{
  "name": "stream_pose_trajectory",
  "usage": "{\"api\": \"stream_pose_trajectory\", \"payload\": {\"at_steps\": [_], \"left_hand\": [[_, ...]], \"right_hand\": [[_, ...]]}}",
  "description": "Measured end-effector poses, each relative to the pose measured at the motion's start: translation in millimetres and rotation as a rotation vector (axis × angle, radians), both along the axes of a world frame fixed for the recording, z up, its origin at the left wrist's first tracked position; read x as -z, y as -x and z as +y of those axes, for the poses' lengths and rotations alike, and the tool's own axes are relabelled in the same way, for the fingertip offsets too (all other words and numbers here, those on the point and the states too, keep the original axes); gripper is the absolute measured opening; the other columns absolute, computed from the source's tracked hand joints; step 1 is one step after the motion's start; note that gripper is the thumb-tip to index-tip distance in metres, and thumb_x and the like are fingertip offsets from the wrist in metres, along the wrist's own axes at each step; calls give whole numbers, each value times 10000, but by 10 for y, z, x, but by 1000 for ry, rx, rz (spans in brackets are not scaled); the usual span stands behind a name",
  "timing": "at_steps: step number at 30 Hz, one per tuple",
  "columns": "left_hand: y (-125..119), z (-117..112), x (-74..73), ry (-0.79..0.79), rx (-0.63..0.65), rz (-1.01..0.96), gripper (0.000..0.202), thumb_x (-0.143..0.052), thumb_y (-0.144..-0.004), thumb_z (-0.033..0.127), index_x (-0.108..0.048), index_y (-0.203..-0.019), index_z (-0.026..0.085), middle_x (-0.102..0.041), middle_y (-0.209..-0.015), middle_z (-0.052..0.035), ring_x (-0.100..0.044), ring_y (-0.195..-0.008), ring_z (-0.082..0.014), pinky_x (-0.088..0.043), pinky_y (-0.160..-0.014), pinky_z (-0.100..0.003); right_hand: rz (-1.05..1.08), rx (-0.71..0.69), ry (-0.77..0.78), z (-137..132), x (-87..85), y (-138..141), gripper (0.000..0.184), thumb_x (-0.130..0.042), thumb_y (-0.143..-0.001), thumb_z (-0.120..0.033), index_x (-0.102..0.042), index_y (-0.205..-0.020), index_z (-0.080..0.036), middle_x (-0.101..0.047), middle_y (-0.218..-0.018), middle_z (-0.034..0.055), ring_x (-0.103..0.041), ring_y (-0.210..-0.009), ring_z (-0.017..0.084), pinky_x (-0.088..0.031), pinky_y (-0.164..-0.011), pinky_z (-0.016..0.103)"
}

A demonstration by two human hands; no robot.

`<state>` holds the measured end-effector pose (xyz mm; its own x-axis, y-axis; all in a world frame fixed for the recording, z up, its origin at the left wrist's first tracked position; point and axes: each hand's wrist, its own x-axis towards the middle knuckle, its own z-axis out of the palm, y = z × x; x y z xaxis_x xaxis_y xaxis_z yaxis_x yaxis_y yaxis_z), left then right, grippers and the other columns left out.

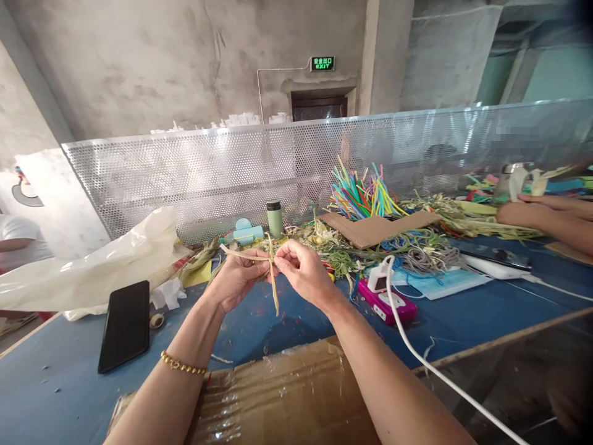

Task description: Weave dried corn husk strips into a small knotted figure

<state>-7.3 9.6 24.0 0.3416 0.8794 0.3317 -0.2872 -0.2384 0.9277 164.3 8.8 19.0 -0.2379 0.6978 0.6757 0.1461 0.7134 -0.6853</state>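
My left hand pinches a pale strip of dried plant fibre whose pieces cross between my fingers. One end sticks out to the left, one stands up, and one hangs below. My right hand meets the left one at the crossing, its thumb and forefinger pressed together on the same strip. The exact spot where the pieces meet is partly hidden by fingertips. Both hands are above the blue table, over the far edge of a taped cardboard box.
A black phone lies left, near plastic sheeting. Behind are a green bottle, colourful pipe cleaners and a cardboard piece. Right are a purple power strip, a white cable and another person's arm. A perforated metal screen spans the back.
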Motion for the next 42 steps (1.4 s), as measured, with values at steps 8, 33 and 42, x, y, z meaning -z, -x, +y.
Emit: {"api": "stream_pose_trajectory", "payload": {"at_steps": [8, 33, 42], "left_hand": [[1, -25, -11, -15, -26, 45, 208, -858, -694, 233, -705, -717, 94, -691, -639, -75, -609, -573, -130, -474, -579, -253], [-30, 64, 64, 38, -195, 13, 203, -876, -627, 207, -760, -735, 80, -720, -718, -78, -613, -578, -119, -491, -581, -255], [-62, 10, 33, -32, -261, 132, 189, -848, -629, 221, -763, -755, 110, -727, -682, -62, -623, -596, -137, -460, -606, -272]], "right_hand": [[1, -33, 85, -13, -33, -10, 101, -543, -848, -160, -558, -753, -191, -669, -653, 1, -589, -579, 121, -435, -549, 229], [-242, 422, -319, 82, 71, -6, 45, -667, -885, -233, -649, -860, -200, -707, -920, 75, -623, -876, 225, -442, -835, 359], [-284, 410, -213, 61, 66, 23, 109, -658, -845, -118, -711, -788, -195, -782, -815, 68, -693, -738, 207, -471, -757, 335]]}}
